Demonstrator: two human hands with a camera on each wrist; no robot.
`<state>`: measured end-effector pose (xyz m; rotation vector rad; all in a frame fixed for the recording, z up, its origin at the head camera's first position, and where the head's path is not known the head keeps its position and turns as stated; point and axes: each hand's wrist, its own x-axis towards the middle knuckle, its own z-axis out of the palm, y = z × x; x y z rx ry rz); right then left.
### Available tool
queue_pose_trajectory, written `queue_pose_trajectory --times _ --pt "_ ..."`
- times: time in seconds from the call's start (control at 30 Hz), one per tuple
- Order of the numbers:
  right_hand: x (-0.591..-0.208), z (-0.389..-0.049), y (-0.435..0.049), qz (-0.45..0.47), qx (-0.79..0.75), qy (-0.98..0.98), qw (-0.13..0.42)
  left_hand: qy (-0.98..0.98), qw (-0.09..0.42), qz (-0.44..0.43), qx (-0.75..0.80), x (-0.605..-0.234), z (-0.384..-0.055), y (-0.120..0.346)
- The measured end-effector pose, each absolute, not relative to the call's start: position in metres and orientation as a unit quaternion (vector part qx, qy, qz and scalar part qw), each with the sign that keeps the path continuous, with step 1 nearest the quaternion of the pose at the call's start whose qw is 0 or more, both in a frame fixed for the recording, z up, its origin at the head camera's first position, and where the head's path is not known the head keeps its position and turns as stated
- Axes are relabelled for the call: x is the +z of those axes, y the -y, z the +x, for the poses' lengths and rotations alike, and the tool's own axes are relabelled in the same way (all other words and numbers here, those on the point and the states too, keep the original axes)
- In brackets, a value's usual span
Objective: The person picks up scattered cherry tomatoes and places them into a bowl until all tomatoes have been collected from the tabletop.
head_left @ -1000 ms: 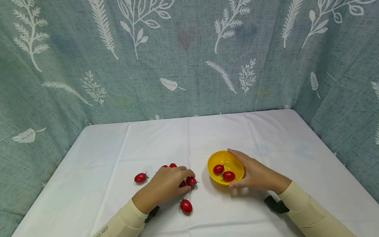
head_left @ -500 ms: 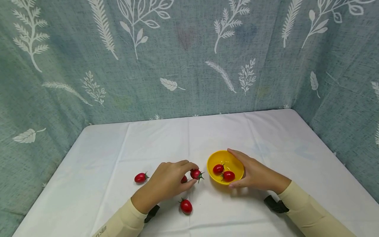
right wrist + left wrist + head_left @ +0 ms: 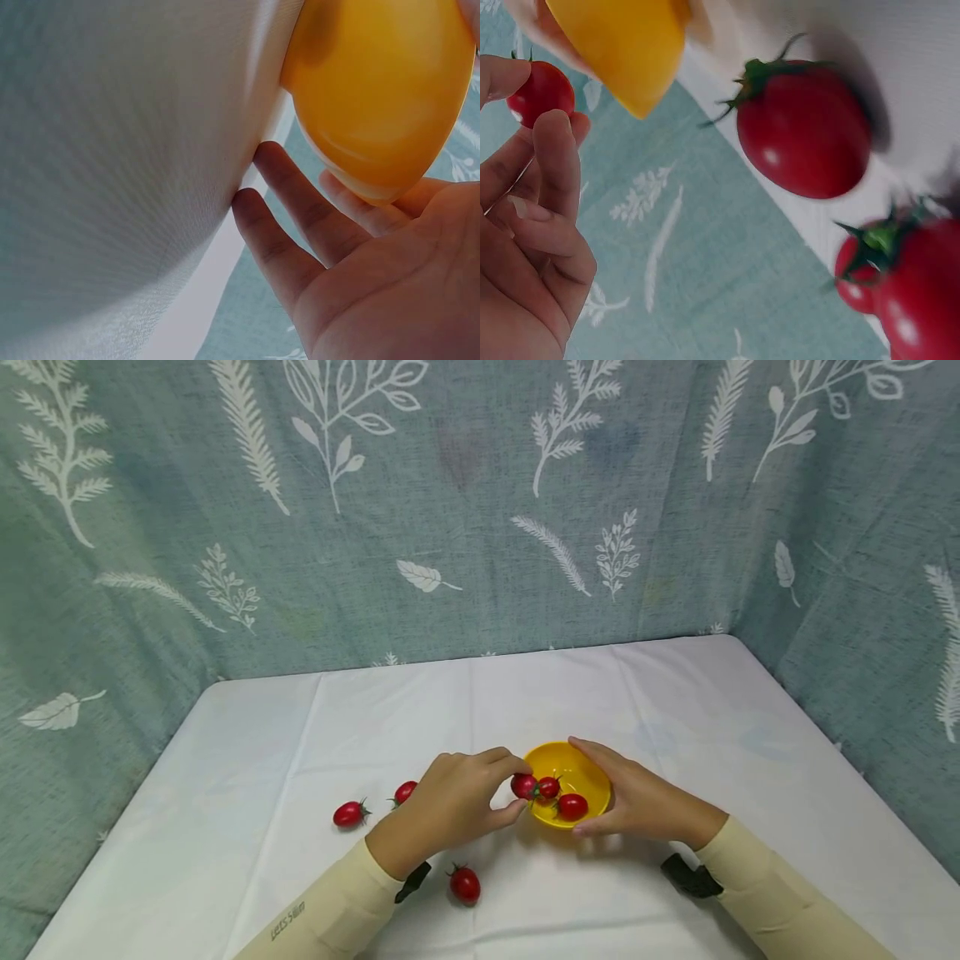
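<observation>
My left hand (image 3: 459, 797) pinches a red cherry tomato (image 3: 522, 786) between thumb and fingertips, at the left rim of a small yellow bowl (image 3: 573, 767). In the left wrist view that cherry tomato (image 3: 546, 94) shows its green stem end, and the other fingers curl below it. Two more cherry tomatoes (image 3: 572, 807) lie inside the bowl. My right hand (image 3: 637, 797) holds the bowl from its right side, thumb near the front and fingers round the back. From the right wrist, two fingertips (image 3: 268, 154) rest on the cloth beside the bowl's underside (image 3: 382, 90).
On the white tablecloth (image 3: 285, 868), one cherry tomato (image 3: 465, 885) lies in front of my left forearm. Farther left are a second tomato (image 3: 349, 814) and a third (image 3: 405, 792), partly behind my hand. A green leaf-patterned curtain (image 3: 465, 610) surrounds the table's back and sides.
My left hand has lifted the cherry tomato off the cloth and carried it right to the bowl's rim. The right hand keeps its hold on the bowl.
</observation>
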<state>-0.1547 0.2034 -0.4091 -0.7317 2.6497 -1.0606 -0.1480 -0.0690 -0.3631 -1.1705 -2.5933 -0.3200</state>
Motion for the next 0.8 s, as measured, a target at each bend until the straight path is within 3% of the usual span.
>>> queue_pose_trajectory --times 0.33,0.8 --pt "-0.405 -0.153 -0.204 -0.244 -0.365 -0.892 0.110 0.891 0.096 -0.426 -0.121 -0.366 -0.160 0.044" --pt "-0.405 -0.153 -0.205 -0.248 -0.364 -0.891 0.109 0.918 0.018 -0.379 -0.115 -0.373 -0.168 0.024"
